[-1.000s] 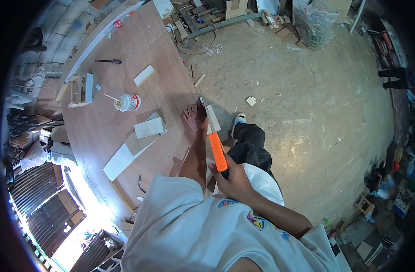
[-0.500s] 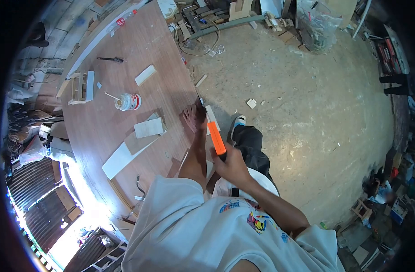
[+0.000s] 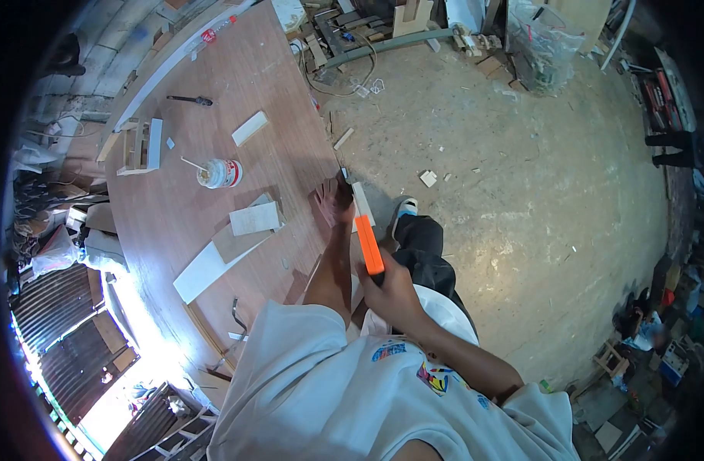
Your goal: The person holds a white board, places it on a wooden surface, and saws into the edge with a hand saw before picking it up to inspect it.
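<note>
My right hand (image 3: 392,288) is closed around the black end of a tool with a bright orange body (image 3: 369,247). Its far end lies over a pale strip of wood (image 3: 360,201) just off the table's edge; I cannot make out the tool's kind. My left hand (image 3: 334,201) rests on the edge of the brown table (image 3: 290,146), fingers spread on the surface. Something small and dark lies by its far side, partly hidden. To its left are a white block (image 3: 254,218) and a long white tapered board (image 3: 206,270).
A jar with a stick (image 3: 220,174), another white block (image 3: 250,128), a dark brush-like tool (image 3: 190,101) and a small wooden frame (image 3: 142,146) stand or lie on the table. Wood scraps (image 3: 428,178) dot the concrete floor. A clear bag (image 3: 548,50) stands at the back.
The orange tool and my right hand have drawn slightly back toward my body, showing more of the wood strip. My left hand stays at the table edge.
</note>
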Motion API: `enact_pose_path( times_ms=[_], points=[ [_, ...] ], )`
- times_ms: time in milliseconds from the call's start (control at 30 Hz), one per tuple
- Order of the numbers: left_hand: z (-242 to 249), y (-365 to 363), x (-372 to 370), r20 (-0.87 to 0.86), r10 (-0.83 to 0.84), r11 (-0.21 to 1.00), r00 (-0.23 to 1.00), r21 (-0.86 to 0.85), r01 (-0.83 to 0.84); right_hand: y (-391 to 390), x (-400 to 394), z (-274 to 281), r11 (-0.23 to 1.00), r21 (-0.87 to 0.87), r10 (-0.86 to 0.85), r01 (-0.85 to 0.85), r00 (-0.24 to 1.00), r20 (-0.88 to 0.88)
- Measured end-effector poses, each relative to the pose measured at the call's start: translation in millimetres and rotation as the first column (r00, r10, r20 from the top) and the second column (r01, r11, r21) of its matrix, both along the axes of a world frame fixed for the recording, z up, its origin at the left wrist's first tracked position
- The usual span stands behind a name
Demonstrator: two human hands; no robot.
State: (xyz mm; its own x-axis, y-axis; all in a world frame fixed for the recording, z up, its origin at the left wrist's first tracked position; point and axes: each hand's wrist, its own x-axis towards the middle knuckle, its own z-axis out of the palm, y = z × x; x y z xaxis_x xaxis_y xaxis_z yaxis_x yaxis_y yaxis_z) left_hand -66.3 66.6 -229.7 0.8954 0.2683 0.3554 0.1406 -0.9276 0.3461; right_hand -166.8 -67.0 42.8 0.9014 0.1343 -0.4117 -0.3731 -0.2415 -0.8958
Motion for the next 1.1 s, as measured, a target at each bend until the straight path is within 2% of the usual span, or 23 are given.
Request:
enact_pose_path(
  times_ms=[167, 233, 267, 333, 400, 467, 567, 700, 767, 833, 967, 1067, 1100],
  points=[
    [17, -2, -1, 0.073, -0.058, 0.998, 0.996, -0.029, 0.060, -17, -22, 45, 0.995, 0.085, -0.040, 0.053, 0.988, -0.150],
    [30, -6, -2, 0.014, -0.035, 0.987, 0.999, -0.159, 0.037, -11, -13, -3, 0.997, 0.061, -0.037, 0.043, 0.995, -0.090],
    [26, -6, -1, 0.016, -0.038, 0.987, 0.999, -0.158, 0.040, -7, -4, -27, 0.999, 0.035, -0.027, 0.028, 0.999, -0.030],
    [17, -2, -2, -0.055, -0.041, 0.994, 0.998, -0.104, 0.035, -2, 24, -46, 1.000, 0.026, -0.002, 0.003, 0.999, -0.053],
    [18, 0, 3, -0.035, -0.042, 0.996, 0.999, -0.085, 0.039, 6, 31, -47, 1.000, 0.019, 0.022, -0.021, 0.998, -0.065],
    [21, 2, -1, -0.027, -0.049, 0.997, 0.998, -0.056, 0.048, 11, 12, -27, 0.999, -0.039, -0.012, 0.017, 0.992, 0.123],
    [19, -2, -4, -0.018, -0.061, 0.997, 0.998, -0.041, 0.061, -2, -25, 6, 0.999, 0.028, -0.021, 0.020, 0.999, 0.044],
    [14, -3, -1, 0.050, -0.053, 0.996, 0.997, -0.066, 0.057, -6, -18, -40, 0.997, 0.064, -0.058, 0.053, 0.995, 0.078],
    [22, -4, -3, 0.054, -0.037, 0.996, 0.998, -0.077, 0.041, -1, 11, -75, 0.999, -0.015, -0.031, 0.033, 0.993, 0.113],
    [30, -4, 0, 0.045, -0.058, 0.997, 0.997, -0.049, 0.060, 8, 22, -74, 0.999, -0.009, -0.044, 0.045, 0.995, 0.092],
    [4, 1, 1, -0.021, -0.016, 1.000, 1.000, 0.000, 0.016, 5, -5, -33, 0.998, -0.041, -0.049, 0.051, 0.997, 0.066],
    [7, 2, 1, 0.061, -0.080, 0.997, 0.995, 0.027, 0.079, -9, -40, -9, 0.998, 0.031, -0.045, 0.045, 0.999, 0.005],
    [13, -1, 2, 0.078, -0.073, 0.997, 0.994, 0.014, 0.072, -8, -38, -18, 0.998, 0.031, -0.051, 0.051, 0.999, 0.005]
  ],
)
